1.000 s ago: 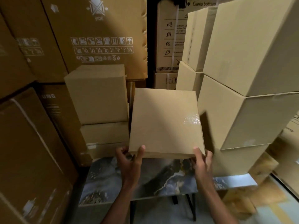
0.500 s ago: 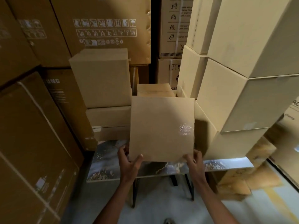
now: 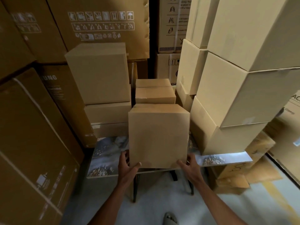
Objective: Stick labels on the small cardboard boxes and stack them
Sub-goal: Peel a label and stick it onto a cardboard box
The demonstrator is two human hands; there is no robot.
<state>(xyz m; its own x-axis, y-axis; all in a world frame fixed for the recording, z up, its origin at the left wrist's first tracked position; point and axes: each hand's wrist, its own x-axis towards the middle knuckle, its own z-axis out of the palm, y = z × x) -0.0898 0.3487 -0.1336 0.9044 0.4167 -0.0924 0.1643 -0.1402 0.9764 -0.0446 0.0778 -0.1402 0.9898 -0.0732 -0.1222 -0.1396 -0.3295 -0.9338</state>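
Note:
A small plain cardboard box [image 3: 158,135] stands at the front middle of a marble-patterned table [image 3: 107,158]. My left hand [image 3: 126,166] grips its lower left corner, thumb on the front face. My right hand [image 3: 189,166] holds the lower right corner. No label shows on the face turned to me. Behind it sits another small box [image 3: 155,93] with a third one at its back. To the left, a stack of two boxes [image 3: 100,75] rises on the table. To the right stands a taller stack of pale boxes [image 3: 240,98].
Large printed cartons [image 3: 32,135] wall in the left side and the back [image 3: 103,21]. Flattened cardboard [image 3: 235,174] lies on the floor at the right. The table's black legs [image 3: 134,187] stand on grey floor, and a sandalled foot [image 3: 169,218] shows at the bottom.
The box I hold has come down from chest height onto the table's front middle, and its top has tipped away so the front face stands upright. Both hands kept their hold.

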